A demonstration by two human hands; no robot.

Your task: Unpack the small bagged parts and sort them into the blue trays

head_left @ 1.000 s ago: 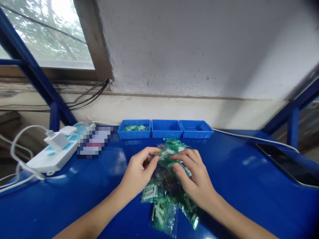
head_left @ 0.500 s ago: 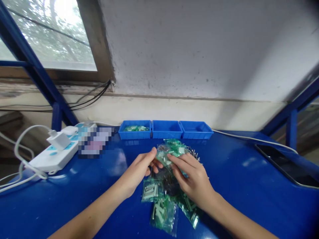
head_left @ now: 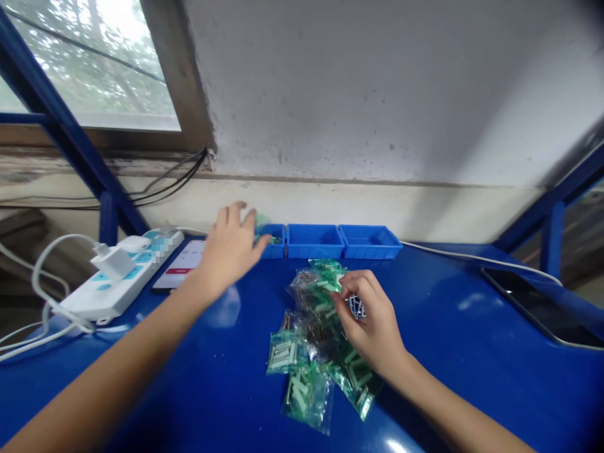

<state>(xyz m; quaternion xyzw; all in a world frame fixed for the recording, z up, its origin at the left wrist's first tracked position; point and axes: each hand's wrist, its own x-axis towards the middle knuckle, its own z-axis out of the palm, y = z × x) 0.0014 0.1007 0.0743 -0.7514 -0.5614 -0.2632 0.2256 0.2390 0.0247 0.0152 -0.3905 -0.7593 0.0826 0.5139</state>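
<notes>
"Head view, entry one: left hand (head_left: 229, 248)?"

"Left of centre, at the left blue tray (head_left: 274, 251). Fingers wide, thumb apart. A scrap of green film (head_left: 262, 220) shows just right of the fingertips, blurred; contact cannot be told."

"Entry two: right hand (head_left: 380, 327)?"

"Right of centre. Thumb and forefinger narrow, nearly meeting; whether anything is pinched cannot be told."

"Entry three: bag pile (head_left: 321, 336)?"

"Centre of the frame, clear and green bags, overlapping. Long axis runs from upper centre to lower centre; one bag (head_left: 356, 380) slants toward the lower right. From the right fingertips, the pile lies left and below, its upper end just beside them."

"Nearer hand?"

"To the pile, the right. To the left tray, the left. Loose metal pieces (head_left: 356, 306) show beside the right thumb."
</notes>
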